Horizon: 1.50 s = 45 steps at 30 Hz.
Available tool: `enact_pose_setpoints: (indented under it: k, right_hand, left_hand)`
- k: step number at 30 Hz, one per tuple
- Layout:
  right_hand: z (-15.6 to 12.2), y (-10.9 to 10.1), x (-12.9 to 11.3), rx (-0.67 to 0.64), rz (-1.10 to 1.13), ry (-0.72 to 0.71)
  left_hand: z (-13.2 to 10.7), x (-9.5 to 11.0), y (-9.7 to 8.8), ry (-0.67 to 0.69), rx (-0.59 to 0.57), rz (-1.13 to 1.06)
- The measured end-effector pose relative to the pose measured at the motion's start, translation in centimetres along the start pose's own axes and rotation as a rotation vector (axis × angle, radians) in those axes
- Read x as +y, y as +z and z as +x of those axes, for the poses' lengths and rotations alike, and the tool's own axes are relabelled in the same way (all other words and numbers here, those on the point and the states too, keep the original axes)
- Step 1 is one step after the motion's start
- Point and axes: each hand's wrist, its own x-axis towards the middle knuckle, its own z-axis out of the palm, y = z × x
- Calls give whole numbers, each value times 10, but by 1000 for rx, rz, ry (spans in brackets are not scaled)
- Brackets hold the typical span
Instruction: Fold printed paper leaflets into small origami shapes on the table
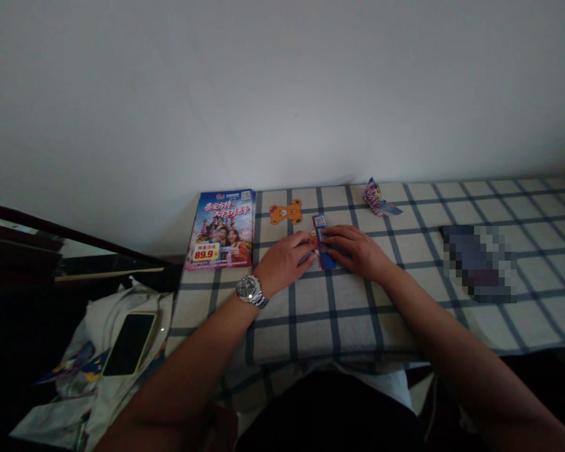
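Note:
A narrow blue folded paper strip [323, 250] lies on the checked tablecloth [348, 314] in front of me. My left hand [285, 260], with a metal watch on its wrist, rests at the strip's left side, fingers curled and pressing its edge. My right hand [353, 250] lies on the strip's right side with fingers bent onto it. Both hands pin the strip against the table. Just beyond the hands lies an orange bear-shaped cutout [286, 212].
A colourful flyer [221, 229] lies at the table's left far corner. A crumpled coloured paper piece [376, 199] sits near the wall. A blurred dark patch [480, 263] is to the right. A phone [129, 344] rests on white cloth lower left.

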Motion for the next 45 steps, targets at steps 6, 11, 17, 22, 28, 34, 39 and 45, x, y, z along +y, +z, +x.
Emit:
enact_pose_setpoints:
  k: [6, 11, 17, 22, 28, 34, 39, 45]
  right_hand:
    - [-1, 1, 2, 0, -16, -15]
    - [-2, 2, 3, -2, -20, -17]
    - [-2, 3, 4, -8, -29, -14]
    - [-1, 3, 3, 1, -33, -23]
    - [-1, 2, 2, -3, -21, -15]
    - [-1, 2, 2, -5, -21, -14]
    - [-1, 3, 2, 8, -12, -14]
    - [-2, 4, 5, 5, -9, -9]
  left_hand:
    - [0, -1, -3, -3, 6, 58]
    - [1, -2, -4, -16, 9, 50]
    - [1, -3, -3, -17, 10, 36]
    - [0, -4, -2, -17, 4, 40]
    - [0, -5, -1, -10, -3, 45]
    - [1, -4, -2, 13, -40, 77]
    - [0, -4, 1, 27, -41, 52]
    - [0, -4, 1, 43, -39, 84]
